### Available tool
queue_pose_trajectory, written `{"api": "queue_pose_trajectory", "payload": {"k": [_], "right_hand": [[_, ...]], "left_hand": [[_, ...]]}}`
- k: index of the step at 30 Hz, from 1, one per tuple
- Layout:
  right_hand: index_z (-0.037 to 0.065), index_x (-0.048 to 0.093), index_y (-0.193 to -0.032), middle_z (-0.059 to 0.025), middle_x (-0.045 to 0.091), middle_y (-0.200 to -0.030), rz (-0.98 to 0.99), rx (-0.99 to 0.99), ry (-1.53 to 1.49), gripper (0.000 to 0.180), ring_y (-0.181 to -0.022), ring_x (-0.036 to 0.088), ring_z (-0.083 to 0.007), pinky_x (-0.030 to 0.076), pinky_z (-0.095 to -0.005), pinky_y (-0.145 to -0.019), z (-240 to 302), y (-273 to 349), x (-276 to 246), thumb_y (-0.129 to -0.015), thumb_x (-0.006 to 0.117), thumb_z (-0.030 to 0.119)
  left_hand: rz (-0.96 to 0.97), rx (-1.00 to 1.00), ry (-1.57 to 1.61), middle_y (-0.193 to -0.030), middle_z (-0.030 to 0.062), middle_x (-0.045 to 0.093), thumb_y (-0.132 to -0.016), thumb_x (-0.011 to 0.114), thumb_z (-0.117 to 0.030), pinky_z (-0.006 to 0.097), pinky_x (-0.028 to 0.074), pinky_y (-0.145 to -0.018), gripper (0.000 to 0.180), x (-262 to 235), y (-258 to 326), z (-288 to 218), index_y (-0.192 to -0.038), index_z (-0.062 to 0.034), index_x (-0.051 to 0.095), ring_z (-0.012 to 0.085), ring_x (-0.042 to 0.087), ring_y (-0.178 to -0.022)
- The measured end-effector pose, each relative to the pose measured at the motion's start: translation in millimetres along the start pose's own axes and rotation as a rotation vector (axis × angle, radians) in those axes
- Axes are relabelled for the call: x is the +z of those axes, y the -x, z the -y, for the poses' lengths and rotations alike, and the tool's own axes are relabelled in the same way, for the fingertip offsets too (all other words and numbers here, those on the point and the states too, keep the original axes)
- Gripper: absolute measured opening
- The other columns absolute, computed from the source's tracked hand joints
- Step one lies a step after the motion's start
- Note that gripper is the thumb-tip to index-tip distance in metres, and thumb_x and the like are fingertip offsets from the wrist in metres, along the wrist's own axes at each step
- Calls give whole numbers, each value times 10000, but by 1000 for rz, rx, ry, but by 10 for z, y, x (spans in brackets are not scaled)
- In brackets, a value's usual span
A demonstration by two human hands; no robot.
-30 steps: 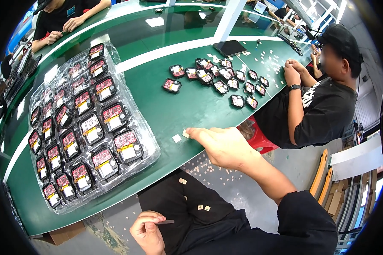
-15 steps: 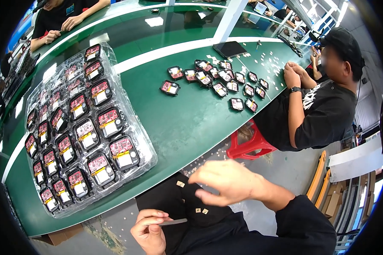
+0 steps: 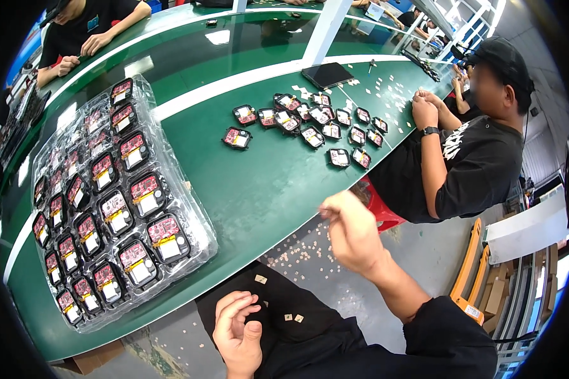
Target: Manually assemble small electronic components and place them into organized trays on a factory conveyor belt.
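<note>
My left hand is above my lap, fingers loosely curled and thumb apart, with nothing visible in it. My right hand is raised near the bench edge, its fingers bent inward and closed; anything they hold is hidden. Small pale square pieces lie on my dark trousers below the hands. On the bench to the left is a clear plastic tray, holding rows of black rounded-square housings with red circuit boards, white blocks and yellow strips. Several similar housings lie loose beyond my right hand.
The green bench runs across the view. On it are a black flat panel and scattered pale squares. A person sits at the right near a red stool; another person works across the bench. More pale squares litter the floor.
The thin grey strip that was in my left hand no longer shows. My left hand has loosened; my right hand has moved up and right, its fingers closing. The view has shifted slightly.
</note>
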State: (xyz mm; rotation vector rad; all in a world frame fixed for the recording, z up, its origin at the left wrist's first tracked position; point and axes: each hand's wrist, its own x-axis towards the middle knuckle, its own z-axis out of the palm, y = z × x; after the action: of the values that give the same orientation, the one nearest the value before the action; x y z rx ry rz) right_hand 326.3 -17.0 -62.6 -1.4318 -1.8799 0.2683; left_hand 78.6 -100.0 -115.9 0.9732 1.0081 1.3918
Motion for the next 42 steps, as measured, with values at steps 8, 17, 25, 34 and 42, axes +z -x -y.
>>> {"api": "queue_pose_trajectory", "payload": {"k": [8, 17, 25, 34, 42], "right_hand": [[37, 657, -1207, -139, 644, -999, -164, 359, 717, 508, -770, 712, -328, 577, -438, -653, -533, -374, -14, -884, 761, 415], [86, 658, -1196, -165, 607, -1083, -31, 415, 508, 460, -794, 703, -371, 580, -473, -707, -243, -375, 32, -887, 760, 412], [42, 630, -1259, -165, 618, -1125, 5, 307, 201, 494, -922, 701, -378, 578, -463, -796, -138, -272, 49, -813, 742, 222], [-36, 623, -1290, -170, 610, -1192, 364, -139, -702, 611, -940, 676, -230, 559, -297, -764, 450, 28, 303, -722, 811, 92], [25, 620, -1309, -168, 643, -1265, 487, -249, -784, 619, -953, 715, -255, 609, -327, -723, 516, 126, 564, -730, 823, 109]], "left_hand": [[142, -109, -8, -1261, 178, 600, -1013, 689, -275, 373, 571, -937, 387, -91, 30, -54, -1195, 62, 635, 275, 672, -1092], [158, -116, 27, -1272, 171, 596, -1029, 662, -197, 373, 573, -947, 309, -120, -2, -52, -1200, 59, 632, 265, 679, -1088], [196, -107, 9, -1250, 163, 610, -1039, 640, -175, 371, 574, -939, 284, -86, -13, -49, -1199, 59, 630, 252, 688, -1064], [265, -425, 618, -1279, 204, 633, -1035, 607, -447, 457, 550, -985, 611, -184, -72, 75, -1361, 55, 486, 297, 650, -1177], [357, -511, 800, -1228, 198, 642, -948, 695, -525, 448, 558, -1004, 662, -335, -61, 153, -1324, -5, 532, 301, 666, -1152]]}}
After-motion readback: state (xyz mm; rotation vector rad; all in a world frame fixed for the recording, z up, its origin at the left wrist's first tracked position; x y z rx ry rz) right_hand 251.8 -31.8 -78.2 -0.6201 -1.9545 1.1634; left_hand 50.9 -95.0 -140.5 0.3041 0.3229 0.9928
